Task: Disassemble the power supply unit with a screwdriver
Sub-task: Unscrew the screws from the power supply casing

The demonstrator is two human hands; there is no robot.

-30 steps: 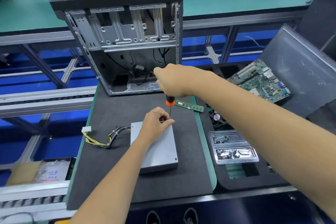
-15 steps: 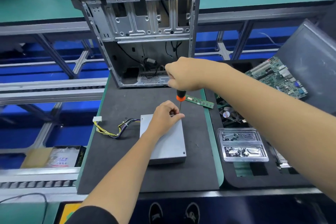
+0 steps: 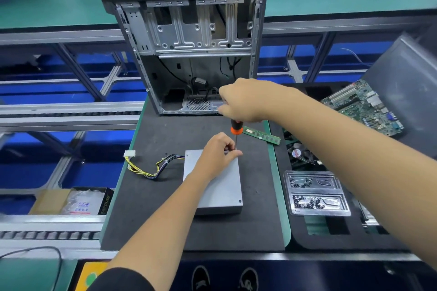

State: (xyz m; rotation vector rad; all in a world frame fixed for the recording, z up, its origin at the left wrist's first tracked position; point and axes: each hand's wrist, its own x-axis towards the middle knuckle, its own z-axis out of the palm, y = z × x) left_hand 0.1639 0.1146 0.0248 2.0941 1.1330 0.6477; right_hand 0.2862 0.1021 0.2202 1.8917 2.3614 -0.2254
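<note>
Power supply unit (image 3: 217, 186): grey metal box, lying flat on the dark foam mat (image 3: 165, 220), broad face up, one screw visible at its near right corner. Cable bundle (image 3: 151, 168) trails off its left side, well clear of the work.

Screwdriver (image 3: 235, 132): upright, tip at the box's far right corner, presumably seated in a screw there.

Right hand (image 3: 243, 101): fist wrapped round the handle from above, likely for downward pressure.

Left hand (image 3: 217, 153): rests on the box, fingertips pinching the shaft low down, apparently steadying the tip.

Screw tray (image 3: 316, 194): just right of the mat, within reach for loosened screws.

Computer case (image 3: 189, 42): stands open behind.
</note>
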